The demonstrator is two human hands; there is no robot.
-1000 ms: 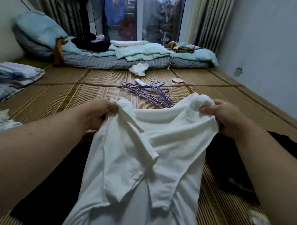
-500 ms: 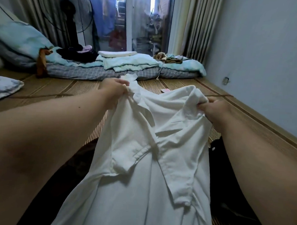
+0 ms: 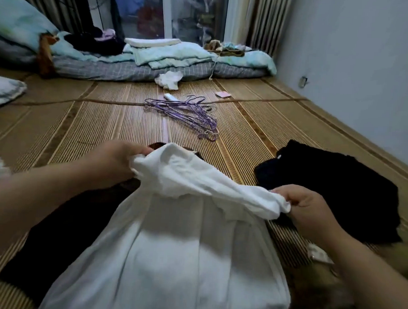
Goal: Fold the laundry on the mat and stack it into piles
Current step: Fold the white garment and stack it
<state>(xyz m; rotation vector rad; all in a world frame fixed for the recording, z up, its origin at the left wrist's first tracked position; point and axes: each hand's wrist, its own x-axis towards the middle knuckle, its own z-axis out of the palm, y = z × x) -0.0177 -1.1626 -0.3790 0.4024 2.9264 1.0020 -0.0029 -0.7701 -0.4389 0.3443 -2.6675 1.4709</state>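
Observation:
A white shirt [image 3: 170,253] hangs low over the woven mat [image 3: 94,126], its top edge bunched between both hands. My left hand [image 3: 118,162] grips the upper left corner. My right hand [image 3: 308,208] pinches the upper right corner, lower and nearer to me. A dark garment [image 3: 61,230] lies under the shirt on the left. Another black garment [image 3: 332,185] lies on the mat to the right. The shirt's lower part spreads toward me and hides what is beneath it.
Purple wire hangers [image 3: 188,114] lie mid-mat with a white remote [image 3: 170,97] beside them. A crumpled white cloth [image 3: 169,80] lies by the bedding [image 3: 155,61] at the back. A small tag [image 3: 320,254] sits near my right arm. The wall [image 3: 365,68] runs along the right.
Both hands have come down and toward me with the shirt, from chest height to just above the mat. The sleeves no longer show on the front; the top edge is bunched.

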